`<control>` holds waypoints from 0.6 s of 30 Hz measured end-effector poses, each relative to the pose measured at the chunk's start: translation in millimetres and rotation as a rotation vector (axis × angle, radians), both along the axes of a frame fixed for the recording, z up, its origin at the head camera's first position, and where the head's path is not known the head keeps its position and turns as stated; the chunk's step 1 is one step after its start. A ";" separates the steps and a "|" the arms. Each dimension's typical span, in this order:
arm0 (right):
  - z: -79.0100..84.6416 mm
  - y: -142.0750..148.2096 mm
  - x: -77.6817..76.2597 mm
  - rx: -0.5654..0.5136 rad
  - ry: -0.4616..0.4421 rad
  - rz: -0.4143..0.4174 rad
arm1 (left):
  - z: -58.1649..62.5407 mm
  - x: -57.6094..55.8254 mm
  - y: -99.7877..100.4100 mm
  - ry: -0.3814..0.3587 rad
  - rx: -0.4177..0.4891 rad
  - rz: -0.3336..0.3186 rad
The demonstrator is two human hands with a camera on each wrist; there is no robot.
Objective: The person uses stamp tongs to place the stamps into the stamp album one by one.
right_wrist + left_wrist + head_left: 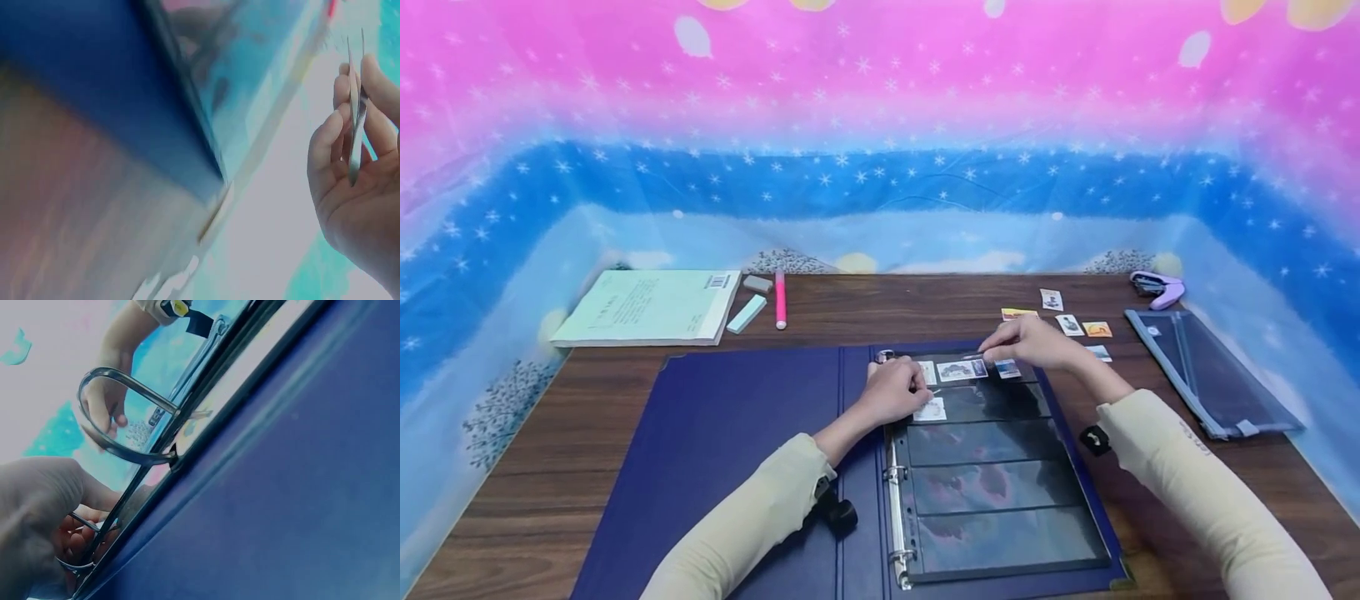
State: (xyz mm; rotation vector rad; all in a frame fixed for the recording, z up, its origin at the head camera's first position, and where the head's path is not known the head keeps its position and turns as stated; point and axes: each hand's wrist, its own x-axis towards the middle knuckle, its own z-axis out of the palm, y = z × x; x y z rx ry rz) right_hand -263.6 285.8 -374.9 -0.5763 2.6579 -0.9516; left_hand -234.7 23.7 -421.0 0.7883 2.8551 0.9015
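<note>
A dark blue ring binder (pixel 752 433) lies spread on the table, with black pocket pages (pixel 1000 483) on its right side. My right hand (pixel 1028 342) holds metal tweezers (pixel 356 119) at the top pocket row, beside a small bluish stamp (pixel 1007 368). A wider stamp (pixel 962 370) lies in that same row, to the left. Near the rings, my left hand (pixel 891 392) has curled fingers and pinches a pale stamp (pixel 932 409) over the second row. In the left wrist view, a metal ring (pixel 94 425) partly covers the scene and the left fingertips (pixel 78 544) are partly hidden.
Several loose stamps (pixel 1069 324) lie beyond the binder's top right. A mesh zip pouch (pixel 1217 375) and a purple stapler (pixel 1165 290) are at the right. On the left are a pale green book (pixel 647 308), an eraser (pixel 758 284), a mint-coloured block (pixel 747 314) and a pink marker (pixel 780 300).
</note>
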 end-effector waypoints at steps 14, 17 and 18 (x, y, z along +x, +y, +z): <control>10.3 99.3 16.9 0.173 0.044 -0.350 | -2.9 -1.3 -1.1 0.018 0.018 -0.004; 5.9 114.8 20.1 0.237 0.068 -0.388 | -4.4 -2.0 -0.9 0.023 0.032 0.001; 4.5 119.4 21.6 0.253 0.076 -0.397 | -4.8 -2.0 -0.8 0.026 0.034 0.003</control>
